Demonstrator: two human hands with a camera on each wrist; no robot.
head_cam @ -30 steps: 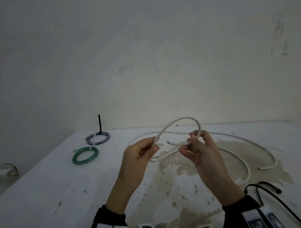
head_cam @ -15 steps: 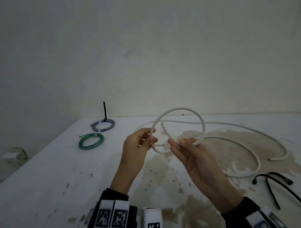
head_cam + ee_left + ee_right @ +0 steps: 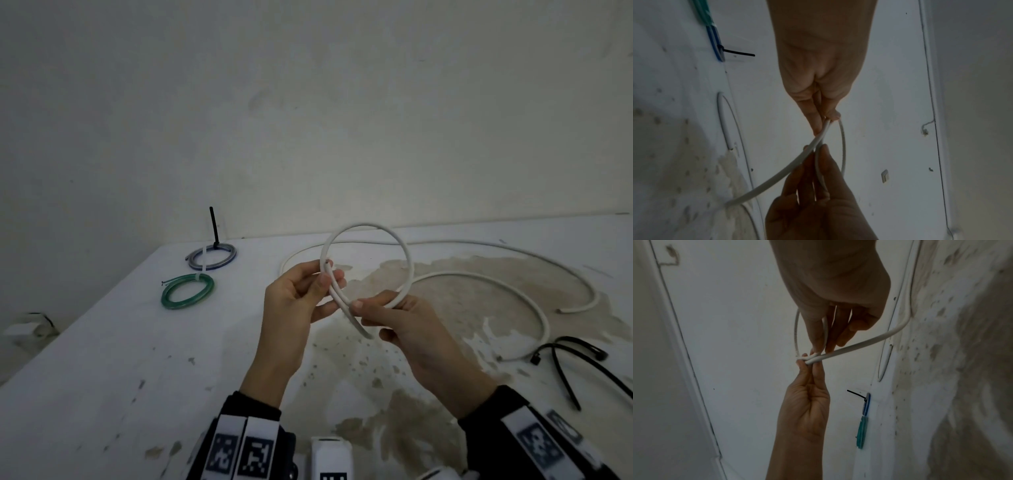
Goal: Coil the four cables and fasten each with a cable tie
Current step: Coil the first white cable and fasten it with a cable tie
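Observation:
A white cable (image 3: 365,224) is bent into one upright loop above the table (image 3: 102,377). My left hand (image 3: 329,279) pinches the loop's left side, where two strands meet, between thumb and fingers. My right hand (image 3: 362,313) grips the bottom of the loop, thumb on top, and the cable's free end pokes out below it. The left wrist view shows the left hand (image 3: 826,124) pinching the cable (image 3: 787,168). In the right wrist view the right hand (image 3: 826,344) holds the cable (image 3: 859,344). The rest of the white cable (image 3: 513,286) lies in wide curves on the table.
At the far left lie a tied green coil (image 3: 187,291) and a tied blue-grey coil (image 3: 210,257), whose black tie tail (image 3: 214,226) sticks up. Loose black cable ties (image 3: 565,347) lie at the right. A brown stain (image 3: 445,274) covers the middle of the table. A wall stands right behind.
The open arch of white cable has been drawn into a full loop. The free end now passes down under my right thumb, and the right hand has dropped to the loop's bottom.

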